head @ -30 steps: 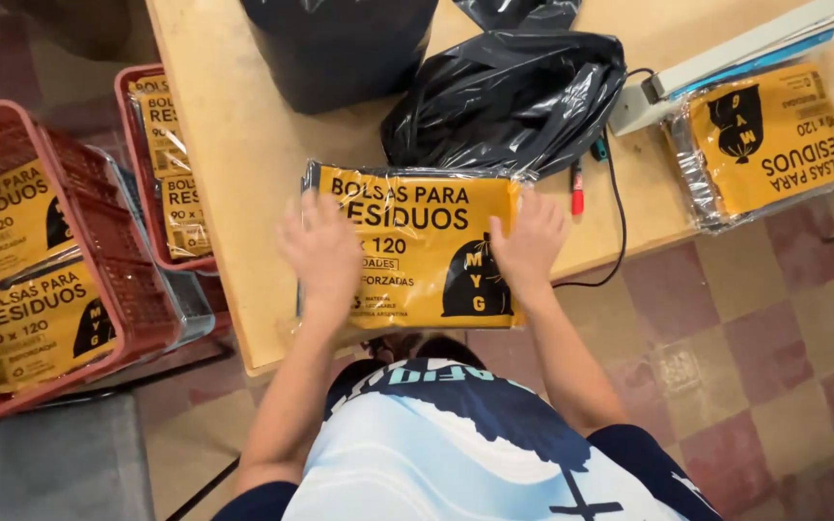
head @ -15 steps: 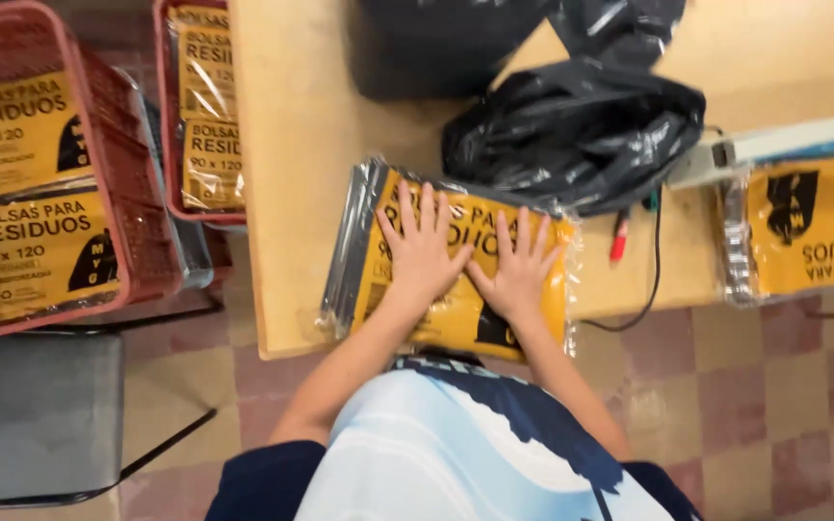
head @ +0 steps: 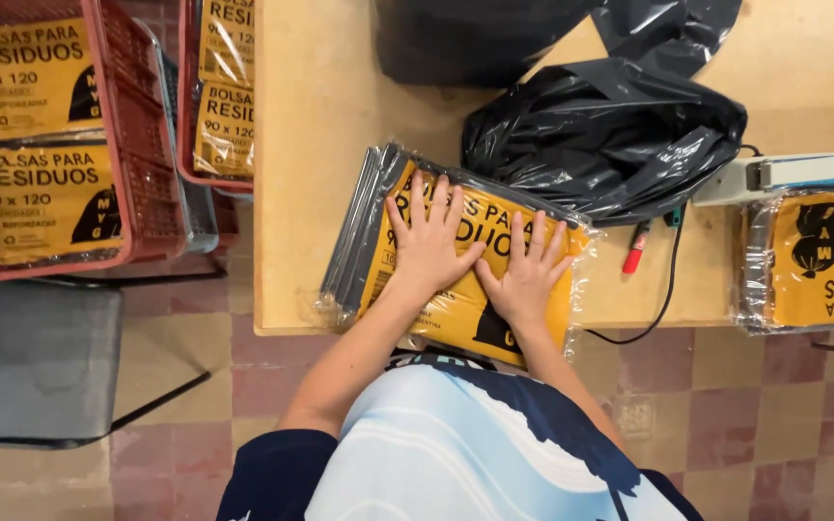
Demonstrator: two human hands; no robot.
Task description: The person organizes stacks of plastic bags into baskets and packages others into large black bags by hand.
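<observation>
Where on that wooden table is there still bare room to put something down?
Bare table runs along its left side, from the red crate to the black bags. Another patch lies between the red marker and the right-hand packet. The middle is crowded: both hands press a yellow packet.

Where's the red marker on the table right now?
In the head view, the red marker lies on the wooden table, right of the yellow pack under both hands, just below the crumpled black bag.

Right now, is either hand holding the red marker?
No: both the left hand and right hand press flat on the yellow packet; the red marker lies apart.
</observation>
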